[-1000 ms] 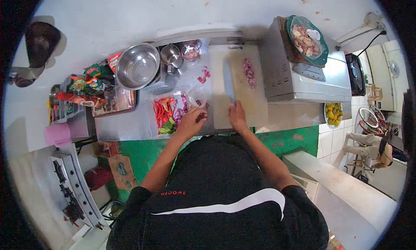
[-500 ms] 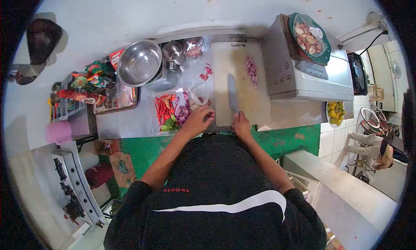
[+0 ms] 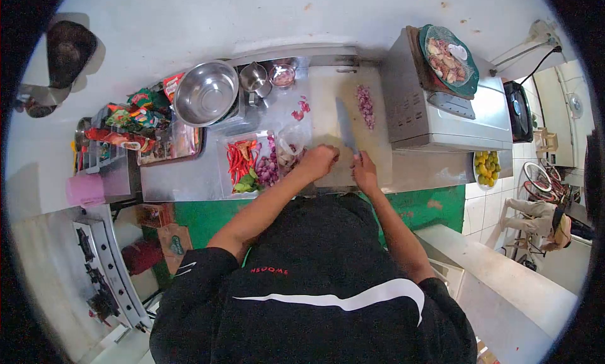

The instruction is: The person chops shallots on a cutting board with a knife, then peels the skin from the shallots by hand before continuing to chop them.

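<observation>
My right hand [image 3: 363,170] grips a kitchen knife [image 3: 345,124] by its handle. The blade lies over the pale cutting board [image 3: 324,90], pointing away from me. Left of the handle, my left hand [image 3: 324,160] hovers at the board's near part with its fingers curled; whatever is in them is too small to make out. A row of chopped shallots [image 3: 365,107] lies at the board's right. Beside the board, to its left, sits a clear plastic bag [image 3: 293,140] with pieces inside. Next to it, a clear tray holds red chilies [image 3: 240,159], whole shallots [image 3: 268,167] and green leaves [image 3: 246,182].
A large steel bowl [image 3: 205,94], a metal cup [image 3: 254,79] and a small bowl [image 3: 282,76] stand at the back. Reddish peelings [image 3: 300,109] lie on the counter. A metal appliance [image 3: 454,127] on the right bears a green colander [image 3: 450,61]. Green-yellow citrus [image 3: 487,167] sits beyond.
My left hand has moved right, from beside the plastic bag to over the board. My right hand and the knife have shifted slightly right, with the blade now more slanted.
</observation>
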Motion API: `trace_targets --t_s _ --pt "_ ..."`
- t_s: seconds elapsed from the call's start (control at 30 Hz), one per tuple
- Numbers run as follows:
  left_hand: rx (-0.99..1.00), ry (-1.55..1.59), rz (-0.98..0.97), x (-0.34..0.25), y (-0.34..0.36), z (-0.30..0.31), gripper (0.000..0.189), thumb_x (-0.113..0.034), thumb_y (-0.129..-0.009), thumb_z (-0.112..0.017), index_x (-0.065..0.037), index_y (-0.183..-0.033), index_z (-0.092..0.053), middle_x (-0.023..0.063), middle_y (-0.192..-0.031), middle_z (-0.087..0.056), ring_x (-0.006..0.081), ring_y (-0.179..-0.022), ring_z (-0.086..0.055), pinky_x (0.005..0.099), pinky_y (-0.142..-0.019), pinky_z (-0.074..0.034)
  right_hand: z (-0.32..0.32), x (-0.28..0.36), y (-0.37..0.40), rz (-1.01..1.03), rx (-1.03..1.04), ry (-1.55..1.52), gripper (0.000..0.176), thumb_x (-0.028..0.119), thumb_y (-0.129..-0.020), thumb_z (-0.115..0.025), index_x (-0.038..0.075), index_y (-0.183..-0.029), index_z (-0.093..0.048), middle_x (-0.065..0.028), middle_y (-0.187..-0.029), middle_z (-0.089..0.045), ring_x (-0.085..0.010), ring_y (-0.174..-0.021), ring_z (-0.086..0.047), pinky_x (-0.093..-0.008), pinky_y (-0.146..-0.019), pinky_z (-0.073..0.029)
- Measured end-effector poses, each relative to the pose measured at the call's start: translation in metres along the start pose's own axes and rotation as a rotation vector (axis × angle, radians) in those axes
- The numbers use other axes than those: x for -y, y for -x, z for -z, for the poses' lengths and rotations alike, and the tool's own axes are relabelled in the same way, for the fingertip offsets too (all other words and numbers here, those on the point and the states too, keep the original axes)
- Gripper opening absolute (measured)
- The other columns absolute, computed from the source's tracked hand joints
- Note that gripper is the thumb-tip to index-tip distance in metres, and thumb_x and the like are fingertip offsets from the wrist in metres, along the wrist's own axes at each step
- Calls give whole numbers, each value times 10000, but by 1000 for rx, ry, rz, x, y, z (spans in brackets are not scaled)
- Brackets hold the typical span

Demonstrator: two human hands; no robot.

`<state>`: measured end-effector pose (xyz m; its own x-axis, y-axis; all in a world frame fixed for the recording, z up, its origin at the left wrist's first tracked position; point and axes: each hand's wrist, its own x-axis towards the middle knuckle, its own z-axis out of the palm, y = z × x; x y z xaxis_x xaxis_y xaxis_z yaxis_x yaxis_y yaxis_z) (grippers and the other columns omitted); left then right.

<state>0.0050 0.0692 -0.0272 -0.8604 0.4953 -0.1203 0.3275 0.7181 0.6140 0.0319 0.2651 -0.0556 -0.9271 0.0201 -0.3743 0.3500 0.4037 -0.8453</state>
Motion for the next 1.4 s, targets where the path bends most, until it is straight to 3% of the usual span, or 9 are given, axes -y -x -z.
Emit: trace_targets --t_s 0.23,0.57,0.67,0.73,0.87,0.93,1.03,1.13,1.4 --pt "-178 254 74 14 -10 -27 124 -60 -790 -566 -34 -898 -622 165 -904 -623 365 -905 -617 445 -759 -496 15 -67 10 119 -47 149 301 299 -990 -497 59 -1171 -508 -93 -721 -600 -178 -550 -575 -337 -499 -469" --pt "-82 332 205 -1 32 -37 182 -76 -761 -654 -30 -936 -636 187 -930 -610 379 -905 -606 445 -791 -488 -44 -24 -36 26 169 294 344 327 -998 -434 -7 -1059 -488 -182 -765 -626 -306 -645 -634 -445 -623 -504" --pt "-105 441 352 -18 47 -14 183 -64 -765 -667 -18 -939 -637 185 -956 -619 353 -931 -619 427 -810 -491 -59 -17 -48 369 131 497 309 294 -995 -448 -14 -1020 -468 -176 -761 -625 -299 -649 -638 -439 -608 -505" --pt "-120 447 383 -7 55 -19 179 -53 -764 -671 -11 -934 -635 179 -950 -626 337 -926 -626 413 -806 -495 -56 3 -53 191 361 313 356 300 -967 -449 -32 -1096 -460 -374 -943 -583 -539 -939 -558 -583 -814 -431" --pt "-188 426 393 -9 58 -15 168 -46 -775 -678 3 -926 -624 159 -912 -646 285 -857 -653 373 -763 -508 -42 12 -56 116 323 183 337 285 -965 -466 -22 -1102 -457 -343 -908 -600 -515 -907 -582 -563 -789 -448" --pt "-235 485 445 -16 49 -15 179 -53 -782 -680 4 -943 -626 149 -902 -655 266 -827 -657 362 -744 -511 -18 18 -49 167 193 235 217 189 -981 -472 12 -1107 -470 -182 -813 -661 -269 -697 -665 -401 -648 -514" --pt "-346 561 454 -12 28 -26 192 -66 -799 -683 3 -972 -634 130 -888 -668 233 -782 -662 344 -719 -516 19 25 -38 72 152 240 292 187 -931 -518 12 -1156 -452 -295 -948 -622 -466 -932 -607 -525 -803 -467" --pt "-450 582 396 -2 3 -38 192 -68 -810 -682 -2 -988 -647 113 -879 -677 216 -766 -662 334 -714 -520 45 14 -25 252 91 380 325 164 -905 -548 12 -1172 -442 -294 -983 -623 -471 -954 -601 -524 -830 -464" --pt "-473 597 283 23 -48 -50 177 -70 -815 -687 -22 -984 -667 119 -881 -689 205 -788 -673 317 -746 -529 55 -3 -20 30 130 431 365 235 -924 -549 12 -1190 -435 -319 -996 -616 -497 -966 -586 -540 -836 -455"
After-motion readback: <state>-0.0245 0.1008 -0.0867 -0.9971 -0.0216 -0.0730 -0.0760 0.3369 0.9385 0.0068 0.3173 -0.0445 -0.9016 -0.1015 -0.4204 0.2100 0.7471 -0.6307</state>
